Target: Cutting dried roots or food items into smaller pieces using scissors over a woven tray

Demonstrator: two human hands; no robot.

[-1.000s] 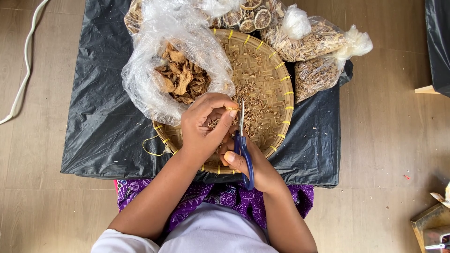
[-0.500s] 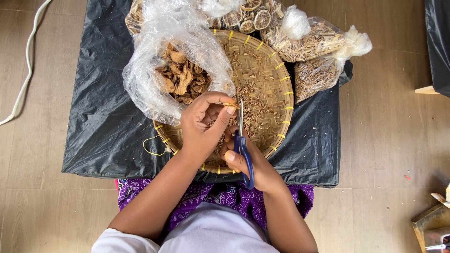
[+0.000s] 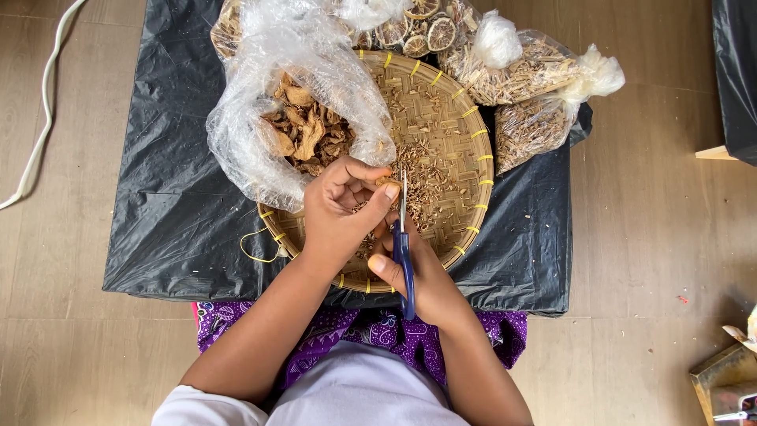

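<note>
Over the woven basket (image 3: 465,142), the left hand (image 3: 343,209) pinched a small dried piece (image 3: 386,181) at its end — light and brittle, likely to crumble — while the right hand (image 3: 418,280) gripped blue-handled scissors (image 3: 404,237). Beneath lay black plastic sheeting (image 3: 158,197) on a wooden floor (image 3: 654,237) — bagged herbs (image 3: 528,71) beside it.

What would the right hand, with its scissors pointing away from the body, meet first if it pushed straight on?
The right hand aims the scissors up the picture. First in line is the small dried piece pinched by the left hand, right at the blades; beyond lie cut bits in the woven tray. Depth is unclear.
</note>
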